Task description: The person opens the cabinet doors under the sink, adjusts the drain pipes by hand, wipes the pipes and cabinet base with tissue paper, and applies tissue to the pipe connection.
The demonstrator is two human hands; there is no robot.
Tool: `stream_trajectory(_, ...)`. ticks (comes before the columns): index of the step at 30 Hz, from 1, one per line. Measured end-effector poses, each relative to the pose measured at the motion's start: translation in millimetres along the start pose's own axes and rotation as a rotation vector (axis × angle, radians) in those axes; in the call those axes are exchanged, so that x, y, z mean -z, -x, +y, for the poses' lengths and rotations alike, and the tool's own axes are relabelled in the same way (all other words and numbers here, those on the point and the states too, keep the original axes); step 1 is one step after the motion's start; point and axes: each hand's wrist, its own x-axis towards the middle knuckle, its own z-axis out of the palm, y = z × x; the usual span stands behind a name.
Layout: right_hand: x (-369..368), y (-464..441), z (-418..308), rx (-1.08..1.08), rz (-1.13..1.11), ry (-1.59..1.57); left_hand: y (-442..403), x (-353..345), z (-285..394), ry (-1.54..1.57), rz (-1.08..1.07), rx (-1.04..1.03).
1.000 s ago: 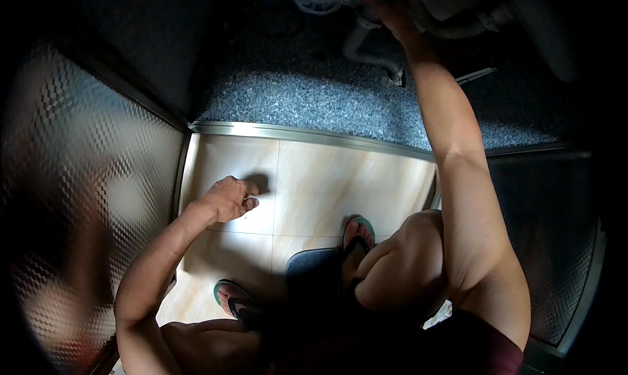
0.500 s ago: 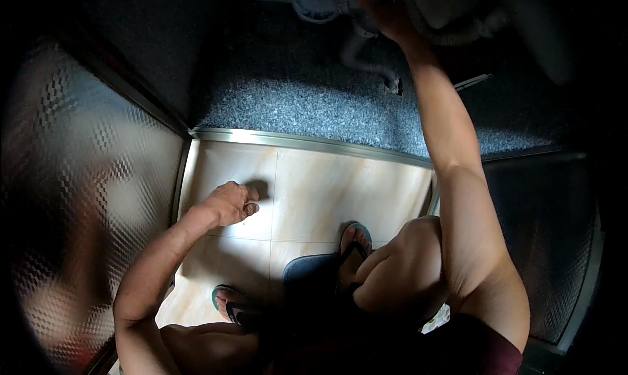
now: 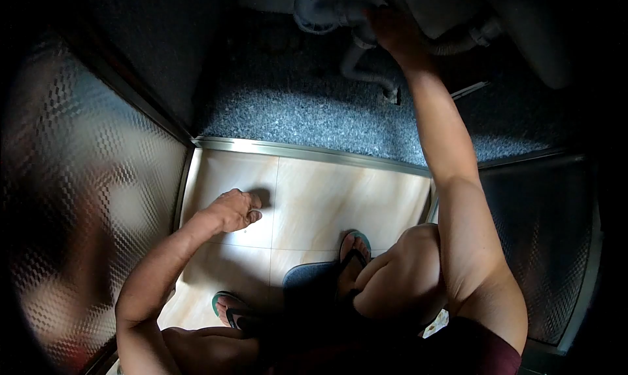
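Observation:
My left hand (image 3: 237, 210) hangs over the tiled floor with its fingers curled in and the thumb near them. Whatever lies inside the curl is hidden from above. My right arm reaches into the dark cabinet, and my right hand (image 3: 396, 36) is beside grey drain pipes (image 3: 358, 57) and a rounded pipe fitting (image 3: 315, 12). Deep shadow covers its fingers, so I cannot make out whether they grip the pipework. The lower pipe bends down to a hole in the speckled cabinet floor (image 3: 294, 113).
A metal-edged sill (image 3: 307, 151) runs along the cabinet front. Textured door panels stand open at left (image 3: 124, 178) and right (image 3: 536, 237). A ribbed hose (image 3: 458, 44) lies right of my hand. My feet, in flip-flops (image 3: 355, 244), rest on pale tiles (image 3: 340, 192).
The view has shifted slightly, so the cabinet and floor sit a little lower. My right hand stays by the pipes, with its fingers slightly lower in view. My left hand keeps its curl.

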Motion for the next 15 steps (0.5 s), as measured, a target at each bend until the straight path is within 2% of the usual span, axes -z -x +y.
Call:
stream_trajectory(4,-10.5,-13.7,-5.1,0.075,0.041,0.206,0.3,-4.4,-4.4,0.006,0.041,-0.006)
stream_trajectory(6,-33.7,-21.8,-36.7,0.067,-0.073,-0.258,0.9,-4.8,-4.1,0.017,0.029,-0.011)
stream_trajectory(9,-56.1,-18.6,-80.1,0.055,0.037,-0.212,2.4,-1.8,-0.4,0.009,-0.015,0.048)
stream_trajectory(11,-47.2,-29.1,-91.5,-0.081,-0.174,-0.441,2.3,-1.6,-3.5,-0.014,-0.011,0.051)
stream_trajectory(15,-76.4,-51.7,-92.9,-0.099,-0.217,-0.442,-1.0,-11.4,-13.6,0.114,-0.043,0.089)
